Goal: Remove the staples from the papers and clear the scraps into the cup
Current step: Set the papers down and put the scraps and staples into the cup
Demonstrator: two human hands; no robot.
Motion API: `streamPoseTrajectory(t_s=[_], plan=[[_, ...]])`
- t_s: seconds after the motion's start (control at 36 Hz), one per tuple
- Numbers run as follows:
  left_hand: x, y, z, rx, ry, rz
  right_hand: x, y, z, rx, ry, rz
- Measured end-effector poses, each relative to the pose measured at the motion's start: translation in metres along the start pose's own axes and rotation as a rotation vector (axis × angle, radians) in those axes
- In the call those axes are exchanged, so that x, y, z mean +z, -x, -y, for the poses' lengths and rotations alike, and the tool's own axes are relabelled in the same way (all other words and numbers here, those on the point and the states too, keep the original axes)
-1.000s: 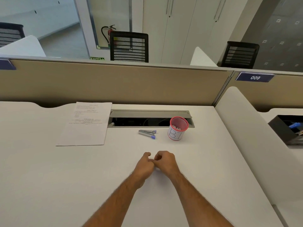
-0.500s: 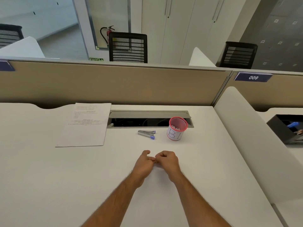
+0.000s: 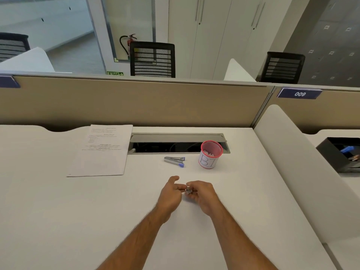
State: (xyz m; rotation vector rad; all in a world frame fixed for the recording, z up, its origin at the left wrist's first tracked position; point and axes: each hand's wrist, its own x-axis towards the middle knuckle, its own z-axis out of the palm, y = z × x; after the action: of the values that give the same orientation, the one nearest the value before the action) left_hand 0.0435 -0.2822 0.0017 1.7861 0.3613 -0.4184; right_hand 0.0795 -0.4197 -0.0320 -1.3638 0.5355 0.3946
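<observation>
My left hand and my right hand meet low over the white desk, fingertips together. Between them shows a small grey metal scrap, pinched by my right fingers while my left fingers touch it. Beyond the hands lies a metal staple remover with blue tips. To its right stands a red mesh cup with a white paper label and pale scraps inside. A stack of printed papers lies flat at the far left.
An open cable tray is cut into the desk behind the cup and the remover. A beige partition closes the far side and a white divider the right. A black organiser sits on the neighbouring desk.
My hands have parted slightly and my left fingers have uncurled, so the small grey scrap now shows between them. The papers, remover and cup lie as before.
</observation>
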Motion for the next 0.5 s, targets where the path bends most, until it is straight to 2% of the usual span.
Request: streamPoseTrajectory(t_s=[0.5], plan=[[-0.009,-0.003,0.002,-0.022,0.050,-0.161,-0.004,0.002,0.031,-0.041,0.077,-0.019]])
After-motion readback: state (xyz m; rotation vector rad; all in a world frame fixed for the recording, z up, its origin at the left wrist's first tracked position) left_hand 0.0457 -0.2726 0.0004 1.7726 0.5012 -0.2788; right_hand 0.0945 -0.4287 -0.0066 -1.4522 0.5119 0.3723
